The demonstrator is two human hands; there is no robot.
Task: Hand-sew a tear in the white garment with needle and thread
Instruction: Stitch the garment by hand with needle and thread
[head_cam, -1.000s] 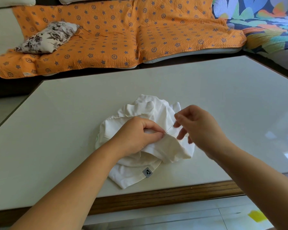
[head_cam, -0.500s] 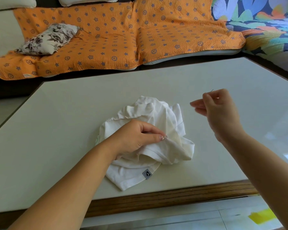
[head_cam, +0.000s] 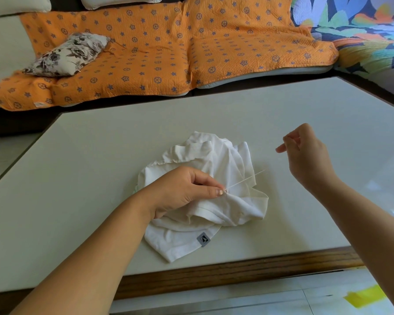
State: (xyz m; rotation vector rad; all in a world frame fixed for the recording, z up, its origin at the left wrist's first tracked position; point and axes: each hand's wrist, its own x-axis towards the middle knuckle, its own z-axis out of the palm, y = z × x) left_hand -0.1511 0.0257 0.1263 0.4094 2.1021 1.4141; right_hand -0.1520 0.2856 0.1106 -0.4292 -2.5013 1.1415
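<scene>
The white garment lay bunched near the bench's front edge, pinned by the left hand. The right hand apparently pinched the needle; drawing thread taut steadily seemed wisest.

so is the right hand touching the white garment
Apart. The head view shows the right hand raised off to the right of the white garment, bare table between them.

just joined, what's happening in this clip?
A person is hand-sewing a crumpled white garment on a pale table. The left hand pinches the fabric at the stitch point. The right hand is raised off to the side, gripping the needle and drawing a thread taut from the cloth. The stitch is mid-pull, not yet snugged down.
</scene>
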